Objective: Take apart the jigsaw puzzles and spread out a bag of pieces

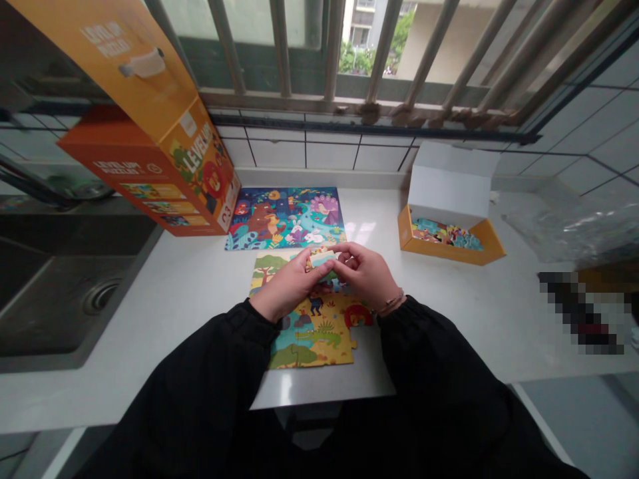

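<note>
Both my hands meet over a partly built jigsaw puzzle [313, 332] lying on the white counter [190, 293]. My left hand [284, 286] and my right hand [367, 273] are closed together on a small stack of puzzle pieces [322, 256], pinched between the fingers of both. The pieces are held a little above the puzzle's upper part. My black sleeves cover the puzzle's lower corners. A finished jigsaw [287, 216] with animals lies just beyond my hands.
A big orange puzzle box [164, 153] leans at the back left beside a sink [60, 286]. An open orange tray [492, 246] with loose pieces and a white lid stands at the right. Crumpled clear plastic [574, 226] lies far right. A barred window is behind.
</note>
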The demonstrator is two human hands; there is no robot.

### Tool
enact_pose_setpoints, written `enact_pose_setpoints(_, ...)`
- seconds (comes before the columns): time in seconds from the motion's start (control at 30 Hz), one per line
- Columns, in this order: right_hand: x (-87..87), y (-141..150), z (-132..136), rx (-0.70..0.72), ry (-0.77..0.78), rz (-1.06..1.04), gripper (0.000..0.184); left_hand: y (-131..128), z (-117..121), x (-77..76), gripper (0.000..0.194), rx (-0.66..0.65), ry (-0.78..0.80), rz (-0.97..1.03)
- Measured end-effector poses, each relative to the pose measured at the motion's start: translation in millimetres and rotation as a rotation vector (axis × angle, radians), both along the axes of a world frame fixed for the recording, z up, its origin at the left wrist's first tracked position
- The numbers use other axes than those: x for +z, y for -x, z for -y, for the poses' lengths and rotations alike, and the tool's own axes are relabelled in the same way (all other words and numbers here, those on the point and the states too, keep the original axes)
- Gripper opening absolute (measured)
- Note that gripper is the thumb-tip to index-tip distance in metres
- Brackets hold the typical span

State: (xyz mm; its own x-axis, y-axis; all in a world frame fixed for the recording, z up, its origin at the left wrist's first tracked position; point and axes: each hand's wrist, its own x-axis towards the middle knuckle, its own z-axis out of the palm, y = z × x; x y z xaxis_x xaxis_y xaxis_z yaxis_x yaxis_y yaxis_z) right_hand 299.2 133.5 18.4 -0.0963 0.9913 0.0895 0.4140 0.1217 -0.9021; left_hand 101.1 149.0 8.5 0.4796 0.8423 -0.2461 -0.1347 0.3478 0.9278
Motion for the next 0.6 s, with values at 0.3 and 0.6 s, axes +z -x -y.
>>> enact_pose_setpoints(0.3, 11.4, -41, -3, -0.240, 0.113, 0.733, 0.041, 0, 0, -2.4, 0.042, 0.020, 0.058, -0.018)
enact_pose_setpoints(0.6, -1.4, -42, -6, -0.249, 0.357, 0.361, 0.037, 1, -3, -4.0, 0.039, -0.035, 0.029, -0.093)
